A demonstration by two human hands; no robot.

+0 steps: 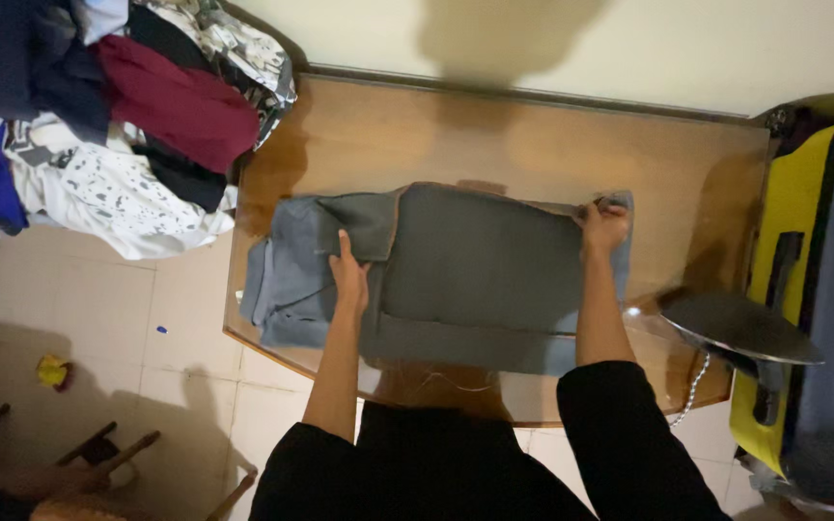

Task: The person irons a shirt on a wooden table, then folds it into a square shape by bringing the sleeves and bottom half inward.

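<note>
Wooden table [494,135], grey garment [475,280], left hand [349,275] flat, right hand [605,224] pinching

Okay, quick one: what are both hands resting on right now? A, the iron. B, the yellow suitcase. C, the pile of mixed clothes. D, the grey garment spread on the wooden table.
D: the left hand and right hand both press on the grey garment on the wooden table.

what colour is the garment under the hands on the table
Grey: the garment is plain, with no pattern, seen in the head view.
</note>
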